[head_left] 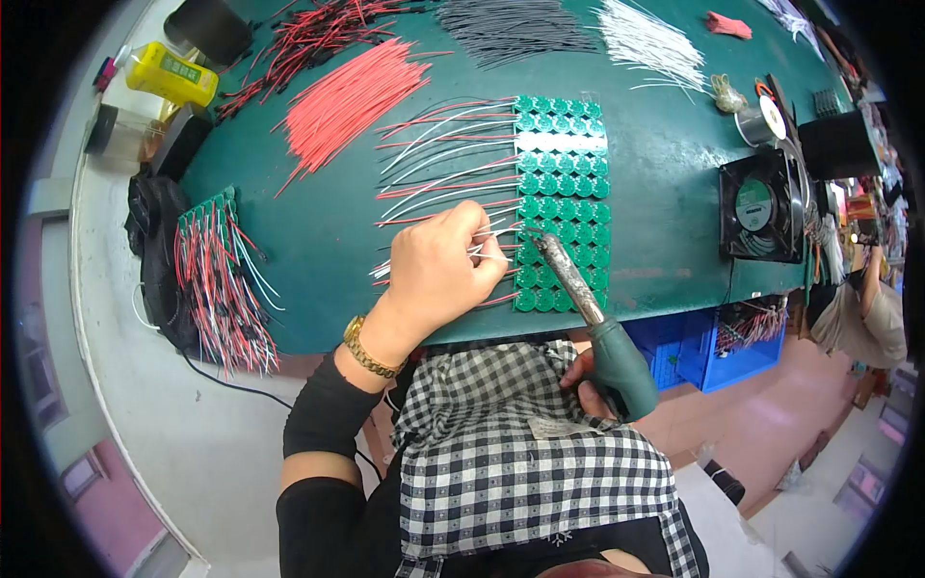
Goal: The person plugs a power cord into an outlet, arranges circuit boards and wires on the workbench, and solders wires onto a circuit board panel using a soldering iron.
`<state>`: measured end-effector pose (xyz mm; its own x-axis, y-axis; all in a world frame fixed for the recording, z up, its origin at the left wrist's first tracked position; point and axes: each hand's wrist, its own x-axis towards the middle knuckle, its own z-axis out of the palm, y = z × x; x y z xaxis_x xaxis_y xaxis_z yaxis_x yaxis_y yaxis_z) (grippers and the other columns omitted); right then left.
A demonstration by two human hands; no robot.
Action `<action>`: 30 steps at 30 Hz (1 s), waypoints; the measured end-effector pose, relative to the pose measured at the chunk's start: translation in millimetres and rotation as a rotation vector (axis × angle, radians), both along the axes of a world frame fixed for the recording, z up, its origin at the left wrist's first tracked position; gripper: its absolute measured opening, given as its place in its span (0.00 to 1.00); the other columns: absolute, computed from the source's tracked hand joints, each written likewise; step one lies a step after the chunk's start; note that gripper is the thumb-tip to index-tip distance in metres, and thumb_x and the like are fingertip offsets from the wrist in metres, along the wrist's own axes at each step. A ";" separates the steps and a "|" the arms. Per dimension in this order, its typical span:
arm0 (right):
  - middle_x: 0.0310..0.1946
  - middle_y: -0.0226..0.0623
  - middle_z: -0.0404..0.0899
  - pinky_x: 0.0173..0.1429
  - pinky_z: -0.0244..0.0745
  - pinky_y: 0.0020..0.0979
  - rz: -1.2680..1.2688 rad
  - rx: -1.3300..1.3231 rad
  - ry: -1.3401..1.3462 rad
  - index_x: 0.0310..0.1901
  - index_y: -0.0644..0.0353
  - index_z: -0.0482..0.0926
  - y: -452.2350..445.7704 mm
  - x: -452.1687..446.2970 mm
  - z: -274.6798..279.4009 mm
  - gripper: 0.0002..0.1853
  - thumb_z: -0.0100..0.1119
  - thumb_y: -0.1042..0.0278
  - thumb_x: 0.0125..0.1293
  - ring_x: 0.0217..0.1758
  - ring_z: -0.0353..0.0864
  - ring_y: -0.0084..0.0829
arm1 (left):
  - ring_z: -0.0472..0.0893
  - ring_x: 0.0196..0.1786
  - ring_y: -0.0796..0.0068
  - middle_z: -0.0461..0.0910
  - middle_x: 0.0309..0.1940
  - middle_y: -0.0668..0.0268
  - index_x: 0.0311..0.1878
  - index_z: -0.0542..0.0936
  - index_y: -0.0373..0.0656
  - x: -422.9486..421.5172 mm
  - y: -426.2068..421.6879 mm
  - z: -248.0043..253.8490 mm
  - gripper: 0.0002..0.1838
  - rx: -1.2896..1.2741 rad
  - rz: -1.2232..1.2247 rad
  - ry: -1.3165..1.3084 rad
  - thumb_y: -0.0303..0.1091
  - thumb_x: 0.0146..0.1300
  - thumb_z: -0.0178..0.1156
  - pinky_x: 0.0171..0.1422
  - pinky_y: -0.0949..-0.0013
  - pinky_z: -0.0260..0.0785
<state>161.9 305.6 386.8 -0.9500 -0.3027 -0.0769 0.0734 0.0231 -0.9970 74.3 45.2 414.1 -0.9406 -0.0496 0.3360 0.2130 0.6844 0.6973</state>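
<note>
My left hand, with a gold watch at the wrist, pinches white wires beside the left edge of a panel of round green circuit boards. Red, white and black wires run leftward from the panel's upper rows. Under the table edge, my right hand is wrapped round the green handle of a soldering iron, partly hidden behind it. The iron's tip rests at or just over the panel's left column, close to my left fingertips; whether it touches cannot be told.
Bundles of red wires, black wires and white wires lie along the back. A fan and solder spool stand right. Wired boards lie left, near a yellow bottle. A blue bin sits below.
</note>
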 end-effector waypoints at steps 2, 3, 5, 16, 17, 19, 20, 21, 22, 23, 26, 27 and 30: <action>0.25 0.33 0.77 0.33 0.76 0.26 0.018 -0.020 -0.004 0.40 0.62 0.75 5.1 -1.2 -1.4 0.13 0.66 0.66 0.57 0.27 0.78 0.25 | 0.76 0.19 0.66 0.75 0.18 0.63 0.25 0.72 0.41 0.4 -0.5 1.0 0.08 0.005 0.000 -0.007 0.27 0.48 0.63 0.25 0.66 0.67; 0.27 0.34 0.77 0.36 0.76 0.28 0.066 -0.031 -0.007 0.44 0.62 0.73 10.5 -2.4 -1.4 0.16 0.64 0.67 0.58 0.29 0.78 0.26 | 0.76 0.19 0.66 0.75 0.18 0.63 0.25 0.72 0.41 0.6 -0.6 2.0 0.07 0.010 -0.003 -0.014 0.27 0.48 0.63 0.25 0.66 0.68; 0.31 0.38 0.77 0.44 0.75 0.31 0.174 -0.072 -0.001 0.56 0.63 0.68 21.4 -5.4 -0.2 0.22 0.60 0.71 0.60 0.35 0.78 0.30 | 0.76 0.19 0.66 0.75 0.18 0.63 0.25 0.73 0.41 0.6 -0.7 2.0 0.07 0.015 -0.004 -0.021 0.27 0.48 0.63 0.25 0.66 0.68; 0.35 0.43 0.77 0.47 0.76 0.35 0.136 -0.144 0.001 0.64 0.60 0.64 17.4 -2.7 11.7 0.28 0.62 0.74 0.62 0.37 0.79 0.33 | 0.75 0.19 0.69 0.75 0.19 0.63 0.26 0.73 0.40 0.5 -1.4 4.7 0.06 0.017 -0.005 -0.053 0.26 0.49 0.63 0.25 0.68 0.67; 0.35 0.43 0.77 0.47 0.76 0.35 0.120 -0.150 0.025 0.64 0.60 0.64 18.7 0.4 5.2 0.29 0.61 0.74 0.62 0.37 0.79 0.33 | 0.75 0.20 0.70 0.75 0.20 0.63 0.27 0.74 0.40 0.4 -1.8 4.8 0.06 0.070 -0.006 -0.024 0.26 0.49 0.63 0.25 0.69 0.66; 0.35 0.43 0.78 0.47 0.76 0.36 0.127 -0.154 0.043 0.64 0.60 0.65 21.1 2.0 2.5 0.28 0.61 0.74 0.62 0.36 0.79 0.33 | 0.75 0.22 0.73 0.75 0.23 0.63 0.27 0.75 0.39 -0.1 -2.6 4.4 0.06 0.176 -0.011 0.033 0.25 0.50 0.63 0.26 0.70 0.66; 0.34 0.43 0.78 0.47 0.76 0.36 0.149 -0.152 0.036 0.63 0.60 0.65 24.1 0.6 3.7 0.28 0.61 0.74 0.62 0.36 0.79 0.33 | 0.76 0.23 0.71 0.76 0.25 0.64 0.28 0.76 0.40 0.0 -3.6 6.1 0.05 0.202 -0.038 0.013 0.26 0.50 0.64 0.28 0.69 0.67; 0.34 0.43 0.78 0.47 0.76 0.36 0.172 -0.150 0.030 0.63 0.60 0.66 26.6 -0.4 4.8 0.27 0.61 0.74 0.61 0.36 0.79 0.34 | 0.77 0.25 0.69 0.76 0.27 0.65 0.29 0.77 0.41 0.2 -5.3 9.2 0.05 0.228 -0.065 -0.007 0.27 0.50 0.64 0.29 0.68 0.69; 0.34 0.43 0.78 0.47 0.76 0.35 0.193 -0.130 0.001 0.62 0.60 0.67 29.1 -0.6 6.8 0.27 0.61 0.73 0.61 0.36 0.80 0.33 | 0.78 0.26 0.67 0.76 0.29 0.65 0.29 0.78 0.41 0.6 -5.8 11.0 0.04 0.253 -0.091 -0.028 0.28 0.50 0.64 0.30 0.67 0.70; 0.34 0.43 0.79 0.48 0.75 0.34 0.215 -0.109 -0.029 0.61 0.60 0.67 31.6 -0.8 9.3 0.26 0.61 0.73 0.61 0.36 0.80 0.32 | 0.78 0.26 0.67 0.76 0.29 0.66 0.29 0.79 0.42 0.6 -5.5 11.0 0.04 0.240 -0.121 -0.054 0.28 0.50 0.64 0.30 0.66 0.70; 0.25 0.37 0.79 0.37 0.74 0.30 0.241 0.230 -0.090 0.42 0.61 0.76 38.3 0.9 8.0 0.15 0.67 0.64 0.57 0.28 0.78 0.29 | 0.77 0.26 0.69 0.76 0.30 0.68 0.28 0.80 0.43 1.6 -4.4 7.8 0.04 0.173 -0.183 -0.092 0.28 0.49 0.65 0.30 0.68 0.69; 0.23 0.35 0.79 0.35 0.73 0.29 0.222 0.291 -0.085 0.36 0.61 0.78 37.7 1.0 7.6 0.13 0.68 0.62 0.55 0.26 0.78 0.29 | 0.76 0.26 0.72 0.76 0.29 0.68 0.28 0.80 0.42 1.0 -4.3 4.3 0.04 0.128 -0.188 -0.074 0.27 0.48 0.65 0.29 0.70 0.68; 0.21 0.32 0.79 0.31 0.73 0.28 0.151 0.300 -0.053 0.26 0.61 0.80 31.1 1.7 8.0 0.13 0.70 0.60 0.53 0.24 0.78 0.29 | 0.76 0.26 0.71 0.76 0.29 0.68 0.27 0.80 0.43 0.9 -3.2 5.8 0.04 0.092 -0.176 -0.109 0.28 0.47 0.65 0.29 0.69 0.68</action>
